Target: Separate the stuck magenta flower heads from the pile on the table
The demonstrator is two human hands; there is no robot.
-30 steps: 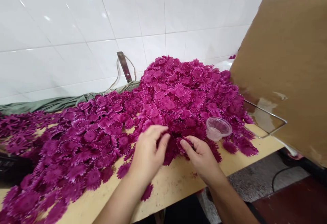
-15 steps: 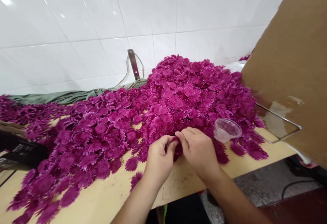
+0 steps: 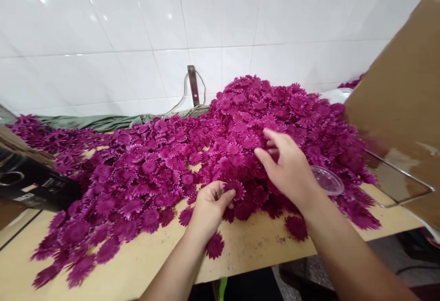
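Between the thumb and fingers of my left hand (image 3: pixel 213 205) is a magenta artificial flower head (image 3: pixel 235 191), pinched at its left edge, low in front of the pile. My right hand (image 3: pixel 286 166) is raised over the tall heap of flower heads (image 3: pixel 247 117), its thumb and forefinger spread apart, with nothing seen between them. Behind my right wrist stands a clear plastic cup (image 3: pixel 326 181), partly covered by the forearm. Loose flower heads lie near the table's front edge, one (image 3: pixel 296 227) below my right hand and another (image 3: pixel 215 245) below my left.
A lower spread of flower heads (image 3: pixel 137 177) covers the left of the wooden table (image 3: pixel 240 250). A black box (image 3: pixel 37 182) stands at far left, a cardboard sheet (image 3: pixel 405 108) and a metal wire frame (image 3: pixel 412 195) at right. Green cloth (image 3: pixel 92 122) lies along the tiled wall.
My hands were together at the pile's front edge. My right hand has moved away, up and right, and opened over the heap. My left hand keeps its pinch, and a flower head now shows there.
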